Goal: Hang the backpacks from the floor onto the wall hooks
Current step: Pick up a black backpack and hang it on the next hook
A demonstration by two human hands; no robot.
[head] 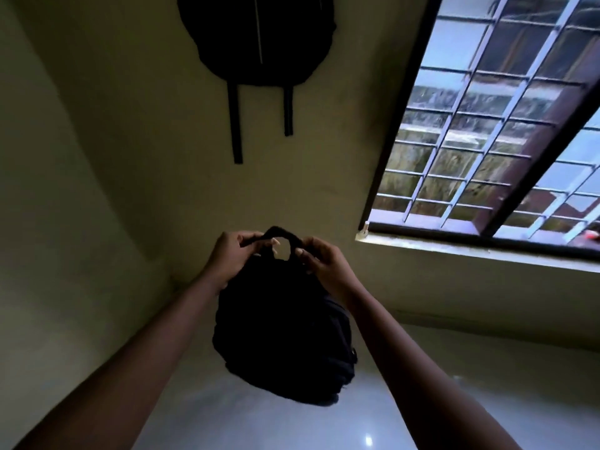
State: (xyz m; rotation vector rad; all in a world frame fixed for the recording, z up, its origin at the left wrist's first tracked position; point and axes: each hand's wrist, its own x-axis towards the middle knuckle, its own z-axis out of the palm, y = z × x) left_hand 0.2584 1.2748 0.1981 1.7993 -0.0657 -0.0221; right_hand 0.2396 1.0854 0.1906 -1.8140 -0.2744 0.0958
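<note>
A black backpack (282, 336) hangs in the air in front of me, above the floor. My left hand (230, 254) and my right hand (324, 264) each pinch one end of its top carry loop (281, 232), holding the loop spread apart. A second dark backpack (256, 40) hangs high on the wall ahead, with two straps dangling below it. Its hook is out of view above the frame.
A barred window (487, 125) with a dark frame fills the right side, with a sill (470, 251) below it. A wall corner runs down the left. The glossy pale floor (373, 427) lies beneath the held bag.
</note>
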